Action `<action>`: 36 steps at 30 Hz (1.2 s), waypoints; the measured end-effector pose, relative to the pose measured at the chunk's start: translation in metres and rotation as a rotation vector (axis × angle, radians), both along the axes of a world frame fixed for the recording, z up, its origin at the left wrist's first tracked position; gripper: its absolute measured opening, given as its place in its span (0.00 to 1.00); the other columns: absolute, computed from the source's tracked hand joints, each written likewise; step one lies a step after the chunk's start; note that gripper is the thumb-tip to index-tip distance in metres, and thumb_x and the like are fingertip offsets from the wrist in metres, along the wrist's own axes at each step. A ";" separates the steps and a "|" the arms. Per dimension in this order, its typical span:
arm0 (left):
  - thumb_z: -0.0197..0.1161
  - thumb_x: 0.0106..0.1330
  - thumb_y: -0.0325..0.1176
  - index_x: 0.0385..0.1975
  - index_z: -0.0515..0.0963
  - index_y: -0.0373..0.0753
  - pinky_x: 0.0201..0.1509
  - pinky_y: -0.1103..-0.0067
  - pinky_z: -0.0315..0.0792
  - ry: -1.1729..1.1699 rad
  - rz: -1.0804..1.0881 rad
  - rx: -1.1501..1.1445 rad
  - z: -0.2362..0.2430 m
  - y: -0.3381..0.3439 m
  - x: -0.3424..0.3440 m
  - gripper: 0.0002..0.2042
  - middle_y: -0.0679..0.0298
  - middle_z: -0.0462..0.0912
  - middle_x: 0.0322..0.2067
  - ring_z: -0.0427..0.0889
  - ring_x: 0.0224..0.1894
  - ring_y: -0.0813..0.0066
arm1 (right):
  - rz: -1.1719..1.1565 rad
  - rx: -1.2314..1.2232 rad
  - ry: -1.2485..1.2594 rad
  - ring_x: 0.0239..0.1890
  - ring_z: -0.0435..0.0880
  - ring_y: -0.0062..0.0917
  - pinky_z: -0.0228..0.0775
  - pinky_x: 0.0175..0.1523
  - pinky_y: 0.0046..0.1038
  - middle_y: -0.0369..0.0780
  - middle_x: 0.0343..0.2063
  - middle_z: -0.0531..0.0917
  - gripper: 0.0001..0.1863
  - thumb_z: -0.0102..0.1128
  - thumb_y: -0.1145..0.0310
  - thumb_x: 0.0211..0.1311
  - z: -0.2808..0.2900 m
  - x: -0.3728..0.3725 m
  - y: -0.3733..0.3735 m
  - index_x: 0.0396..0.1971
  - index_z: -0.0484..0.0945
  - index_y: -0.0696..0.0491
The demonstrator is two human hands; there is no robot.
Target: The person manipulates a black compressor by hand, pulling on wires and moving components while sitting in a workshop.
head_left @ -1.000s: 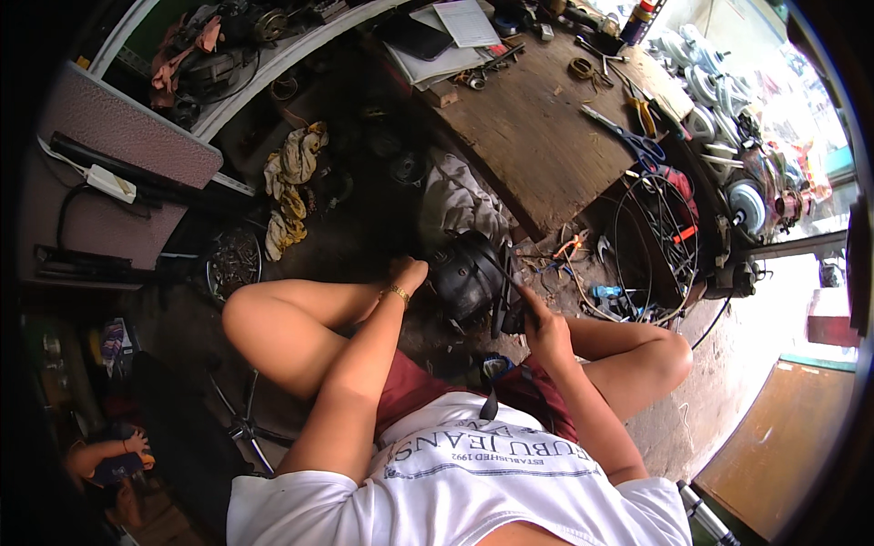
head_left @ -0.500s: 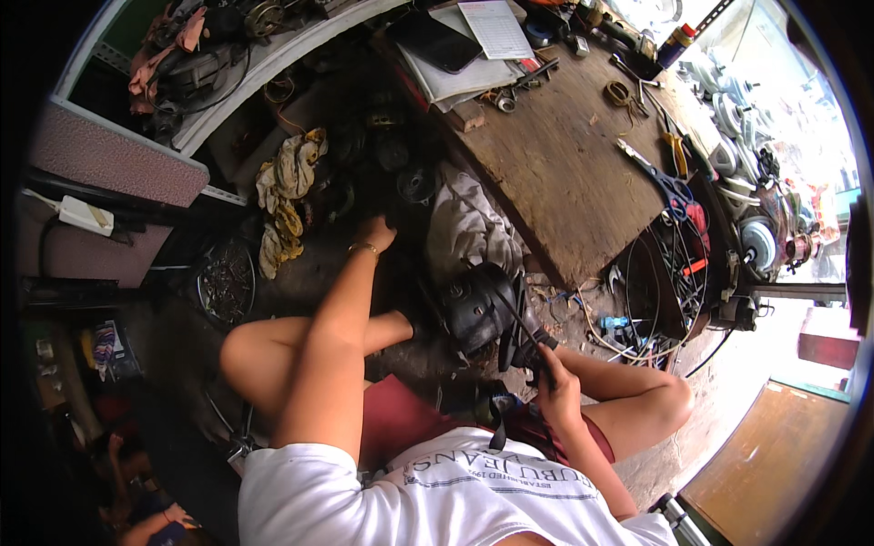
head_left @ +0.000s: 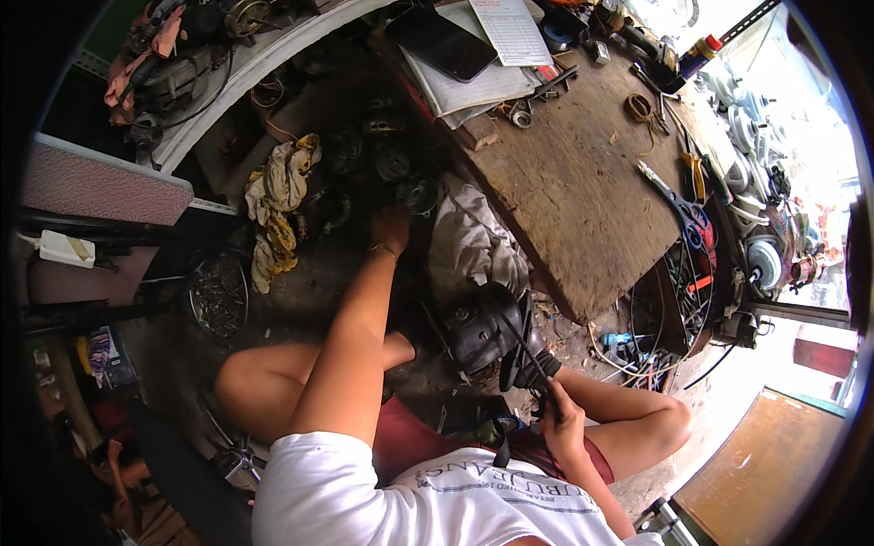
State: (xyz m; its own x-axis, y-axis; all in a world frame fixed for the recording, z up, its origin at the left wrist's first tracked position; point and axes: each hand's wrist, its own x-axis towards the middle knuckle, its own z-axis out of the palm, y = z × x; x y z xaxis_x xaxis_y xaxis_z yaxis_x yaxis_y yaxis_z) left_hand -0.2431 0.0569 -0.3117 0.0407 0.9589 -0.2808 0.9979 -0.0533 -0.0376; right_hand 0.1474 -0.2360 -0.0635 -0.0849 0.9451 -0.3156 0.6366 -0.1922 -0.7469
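My left hand (head_left: 391,227) reaches out over the shadowed floor beyond my legs, close to a dark round part (head_left: 417,194). Its fingers are lost in the gloom. In my right hand (head_left: 563,420), beside my right knee, the fingers are wrapped round a long, thin black strip (head_left: 528,344); I cannot tell whether it is a cable or a rod. The strip runs toward a black rounded housing (head_left: 475,328) on the floor between my feet. Just beyond the housing lies a crumpled grey cloth (head_left: 469,227).
A worn wooden bench (head_left: 564,191) at the far right carries a phone (head_left: 442,44), papers, scissors (head_left: 678,205) and pliers. On the left are a stained yellowish rag (head_left: 278,196) and a basin of small metal parts (head_left: 218,296). Looped cables and tools crowd the bench's right corner.
My left hand has moved slightly right and into deeper shadow beside the round part. My right hand still grips the black strip, a little lower in view. The whole view has shifted slightly.
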 end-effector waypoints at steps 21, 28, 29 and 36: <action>0.68 0.51 0.26 0.40 0.78 0.36 0.43 0.61 0.76 -0.669 0.194 0.477 0.058 -0.076 0.032 0.15 0.48 0.81 0.37 0.81 0.41 0.46 | -0.017 0.129 0.008 0.35 0.85 0.46 0.76 0.41 0.36 0.53 0.35 0.83 0.26 0.52 0.85 0.58 0.007 -0.005 0.007 0.58 0.73 0.53; 0.67 0.52 0.25 0.38 0.78 0.37 0.40 0.66 0.77 -0.720 0.443 0.541 0.050 -0.052 0.023 0.13 0.47 0.81 0.28 0.81 0.34 0.44 | -0.038 0.099 0.010 0.36 0.86 0.44 0.76 0.42 0.35 0.53 0.36 0.83 0.27 0.52 0.85 0.58 0.007 -0.004 0.005 0.59 0.72 0.51; 0.68 0.54 0.27 0.43 0.77 0.31 0.47 0.64 0.76 -0.811 0.574 0.232 0.064 -0.034 0.027 0.16 0.45 0.83 0.40 0.81 0.46 0.45 | -0.057 0.101 -0.015 0.36 0.86 0.44 0.76 0.42 0.34 0.53 0.36 0.83 0.28 0.52 0.85 0.58 0.006 -0.004 0.004 0.59 0.72 0.51; 0.64 0.63 0.32 0.53 0.76 0.31 0.59 0.70 0.69 -1.040 0.628 0.658 0.015 0.041 -0.021 0.19 0.52 0.83 0.50 0.81 0.53 0.58 | -0.022 0.089 -0.017 0.36 0.85 0.45 0.76 0.42 0.35 0.53 0.36 0.83 0.26 0.52 0.84 0.58 0.015 -0.008 0.012 0.58 0.73 0.53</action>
State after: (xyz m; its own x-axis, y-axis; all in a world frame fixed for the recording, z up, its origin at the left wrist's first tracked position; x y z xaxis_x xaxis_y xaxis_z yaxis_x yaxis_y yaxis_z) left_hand -0.2644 0.0983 -0.2969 -0.5339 0.8370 0.1196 0.4315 0.1481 0.8898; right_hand 0.1397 -0.2244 -0.0487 -0.0591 0.9710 -0.2316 0.6459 -0.1397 -0.7505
